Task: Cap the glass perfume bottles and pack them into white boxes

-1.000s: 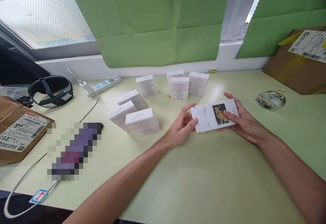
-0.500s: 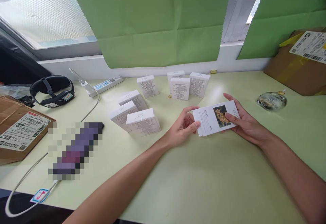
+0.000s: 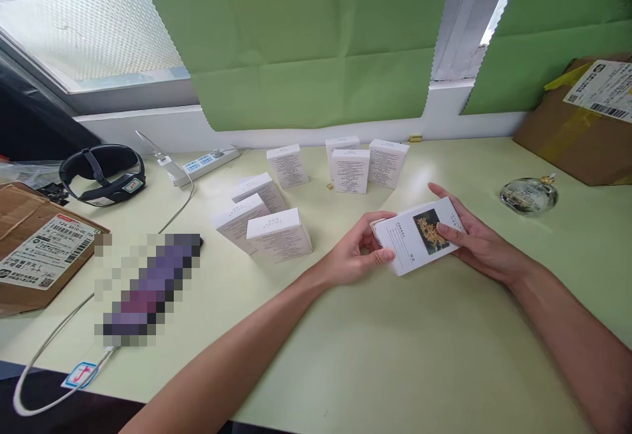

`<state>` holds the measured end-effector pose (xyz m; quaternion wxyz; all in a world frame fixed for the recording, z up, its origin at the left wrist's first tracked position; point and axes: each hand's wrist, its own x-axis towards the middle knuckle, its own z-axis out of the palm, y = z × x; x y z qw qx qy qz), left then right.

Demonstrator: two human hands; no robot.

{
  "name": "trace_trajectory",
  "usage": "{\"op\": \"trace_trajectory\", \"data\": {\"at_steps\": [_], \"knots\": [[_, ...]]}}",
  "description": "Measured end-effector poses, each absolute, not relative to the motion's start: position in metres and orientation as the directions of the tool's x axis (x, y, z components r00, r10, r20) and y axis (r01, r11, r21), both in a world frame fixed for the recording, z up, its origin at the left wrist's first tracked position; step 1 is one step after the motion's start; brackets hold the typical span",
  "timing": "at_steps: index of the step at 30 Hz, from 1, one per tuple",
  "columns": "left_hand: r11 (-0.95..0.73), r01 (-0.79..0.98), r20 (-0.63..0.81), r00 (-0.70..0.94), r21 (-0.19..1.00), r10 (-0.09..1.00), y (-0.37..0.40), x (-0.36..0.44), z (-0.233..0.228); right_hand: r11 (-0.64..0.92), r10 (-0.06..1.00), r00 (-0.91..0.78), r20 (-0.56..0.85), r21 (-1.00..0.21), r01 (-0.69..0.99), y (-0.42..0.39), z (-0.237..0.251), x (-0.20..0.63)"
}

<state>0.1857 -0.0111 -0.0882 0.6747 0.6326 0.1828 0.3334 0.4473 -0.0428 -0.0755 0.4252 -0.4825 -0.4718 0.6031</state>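
Note:
Both my hands hold one flat white box [image 3: 412,240] with printed text and a picture of yellow flowers on its top face. My left hand [image 3: 353,256] grips its near-left end with thumb and fingers. My right hand [image 3: 476,240] cradles the right end, thumb on the top face. The box is tilted, just above the pale green table [image 3: 395,355]. Several matching white boxes [image 3: 279,233] stand and lean on the table to the left and behind.
A round glass bottle [image 3: 527,195] lies right of my hands. Cardboard cartons sit at far right [image 3: 577,131] and far left [image 3: 34,249]. A black headband device [image 3: 101,174], a power strip [image 3: 205,164], a white cable [image 3: 59,335] and a blurred dark object [image 3: 148,286] occupy the left side.
The box has turned a little clockwise and tilted, its left end coming nearer to me. My left hand shifted its grip along the near-left end; my right hand stayed at the right end.

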Motion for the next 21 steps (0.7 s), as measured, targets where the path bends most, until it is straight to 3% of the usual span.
{"op": "trace_trajectory", "data": {"at_steps": [10,21], "knots": [[-0.017,-0.196,0.146,0.665,0.98,0.732,-0.0099,0.1855,-0.0828,-0.233,0.968,-0.122,-0.218,-0.965,-0.122,-0.0428,-0.0752,0.4464],[-0.039,-0.217,0.182,0.694,0.975,0.697,-0.0089,0.1856,-0.0851,-0.24,0.961,-0.166,-0.221,-0.965,-0.104,-0.045,-0.0733,0.4442]]}}
